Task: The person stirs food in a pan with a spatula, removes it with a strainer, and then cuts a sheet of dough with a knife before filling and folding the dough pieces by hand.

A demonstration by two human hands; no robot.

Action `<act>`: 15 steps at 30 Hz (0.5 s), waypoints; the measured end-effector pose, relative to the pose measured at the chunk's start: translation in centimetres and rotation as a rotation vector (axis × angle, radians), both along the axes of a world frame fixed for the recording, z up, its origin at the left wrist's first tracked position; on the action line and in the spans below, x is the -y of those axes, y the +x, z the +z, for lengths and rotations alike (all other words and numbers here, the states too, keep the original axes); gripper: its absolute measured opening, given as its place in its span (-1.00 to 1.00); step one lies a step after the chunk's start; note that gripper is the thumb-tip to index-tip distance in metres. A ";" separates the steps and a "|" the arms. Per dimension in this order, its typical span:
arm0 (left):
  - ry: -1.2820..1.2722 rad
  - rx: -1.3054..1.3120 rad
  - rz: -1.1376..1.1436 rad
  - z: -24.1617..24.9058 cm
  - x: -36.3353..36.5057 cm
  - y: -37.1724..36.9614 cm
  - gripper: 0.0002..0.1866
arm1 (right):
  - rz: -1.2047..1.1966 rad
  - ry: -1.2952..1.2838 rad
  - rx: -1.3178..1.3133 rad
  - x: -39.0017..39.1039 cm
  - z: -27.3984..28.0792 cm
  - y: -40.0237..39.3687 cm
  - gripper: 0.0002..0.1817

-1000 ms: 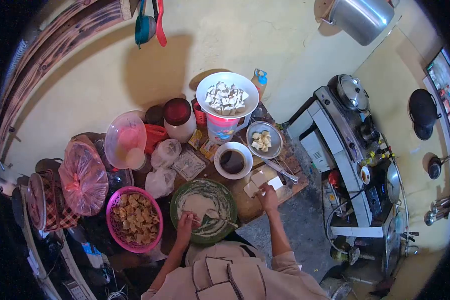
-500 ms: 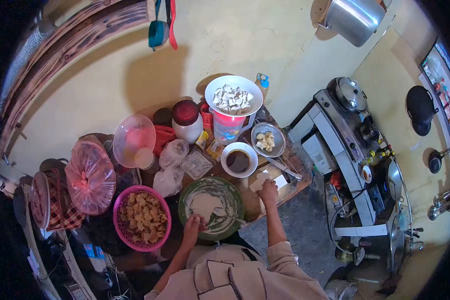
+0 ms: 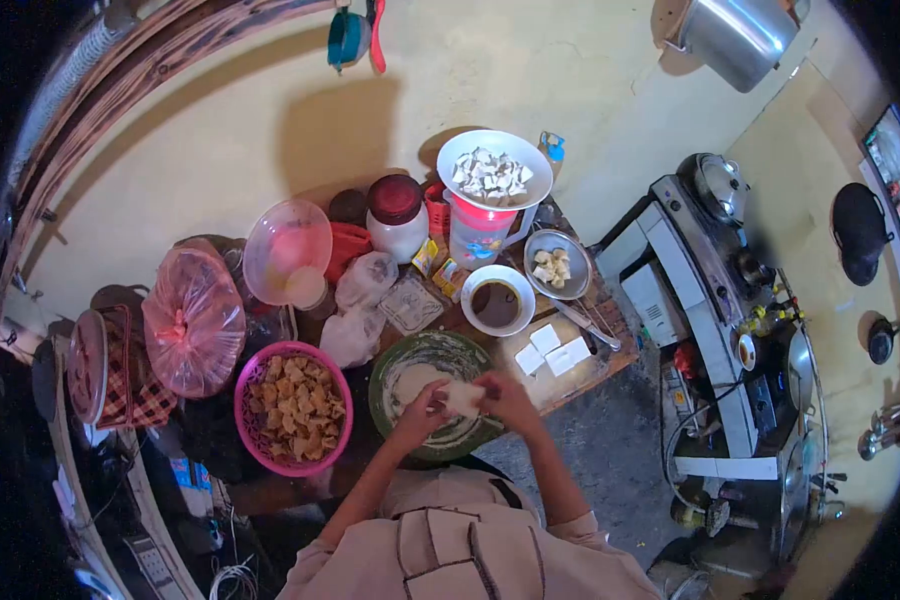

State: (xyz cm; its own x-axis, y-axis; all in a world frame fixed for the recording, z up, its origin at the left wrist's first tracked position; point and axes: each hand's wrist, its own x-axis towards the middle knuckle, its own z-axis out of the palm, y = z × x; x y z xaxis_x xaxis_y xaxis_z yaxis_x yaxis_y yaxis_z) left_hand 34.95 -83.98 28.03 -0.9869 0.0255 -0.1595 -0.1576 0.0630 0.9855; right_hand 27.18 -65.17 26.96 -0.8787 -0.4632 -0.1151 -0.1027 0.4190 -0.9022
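Over the green bowl point(image 3: 380, 415), a thin white square wrapper point(image 3: 463, 398) is held up between my two hands. My right hand point(image 3: 508, 403) pinches its right edge. At the opposite edge, my left hand point(image 3: 425, 418) has its fingers closed against the sheet. Pale batter or flour paste coats the inside of the bowl, partly covered by my hands. Several more white square wrappers point(image 3: 568, 357) lie on the table to the right. A white bowl of dark liquid point(image 3: 498, 303) stands just beyond them.
A pink basket point(image 3: 243, 440) of golden fried pieces sits left of the bowl. Behind stand a plastic jug point(image 3: 475, 240) topped by a plate of white chunks point(image 3: 495, 178), a lidded jar point(image 3: 397, 222) and a small metal bowl point(image 3: 567, 250). The stove point(image 3: 705, 290) is at right.
My right hand has brought a wrapper from the table on the right over the green bowl. My left hand has moved right and up to meet it. The view has shifted slightly.
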 end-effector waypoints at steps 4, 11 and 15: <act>-0.197 0.098 0.017 0.0 2.0 0.4 -0.78 | -0.016 0.177 -0.058 1.3 2.8 1.9 -0.59; -0.729 -0.035 0.381 -3.5 5.3 6.3 -0.79 | 0.130 0.785 -0.226 1.1 1.1 4.5 -0.64; 0.079 0.295 0.639 -4.8 3.4 7.6 -0.77 | 0.302 0.822 -0.384 3.5 -0.5 3.4 -0.78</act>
